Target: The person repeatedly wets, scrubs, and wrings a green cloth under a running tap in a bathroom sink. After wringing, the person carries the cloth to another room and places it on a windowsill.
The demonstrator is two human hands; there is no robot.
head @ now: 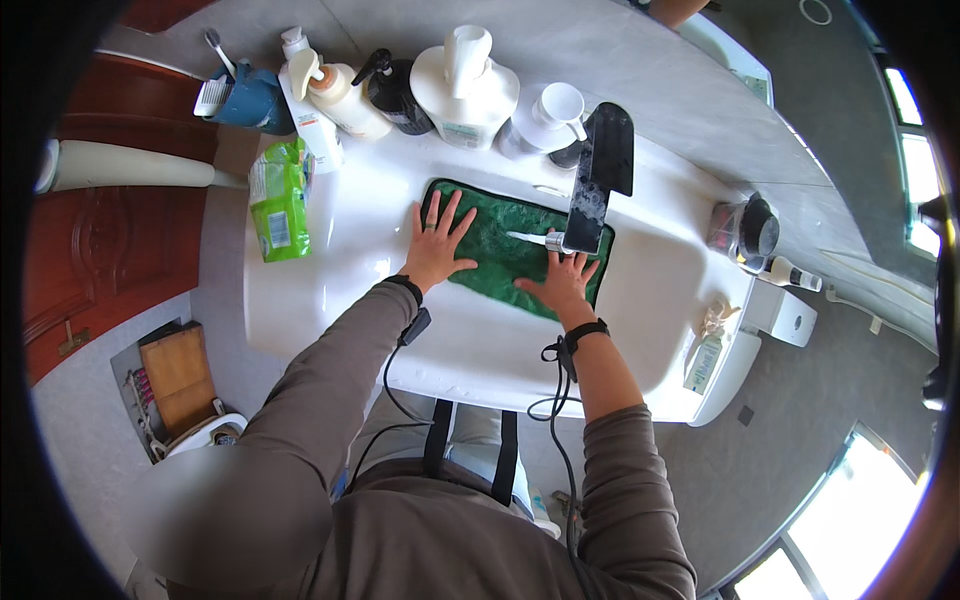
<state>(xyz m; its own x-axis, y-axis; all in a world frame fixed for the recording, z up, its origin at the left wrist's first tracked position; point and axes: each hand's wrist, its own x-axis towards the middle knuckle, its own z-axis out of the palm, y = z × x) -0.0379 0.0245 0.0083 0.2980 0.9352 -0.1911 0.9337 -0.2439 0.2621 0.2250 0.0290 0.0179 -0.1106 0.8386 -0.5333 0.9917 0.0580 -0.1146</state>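
A wet green cloth with a dark border lies spread in the white sink basin. My left hand rests flat on its left part, fingers apart, a ring on one finger. On the cloth's right part lies my right hand, fingers spread, its fingertips partly hidden under the faucet's spout. From the dark faucet with a metal nozzle, a stream of water runs onto the cloth between the hands. Neither hand grips anything.
Pump bottles and a large white bottle line the back ledge. A green packet lies at the left edge, near a blue cup. At the right stand a lidded jar and a tube. Black cables hang from both wrists.
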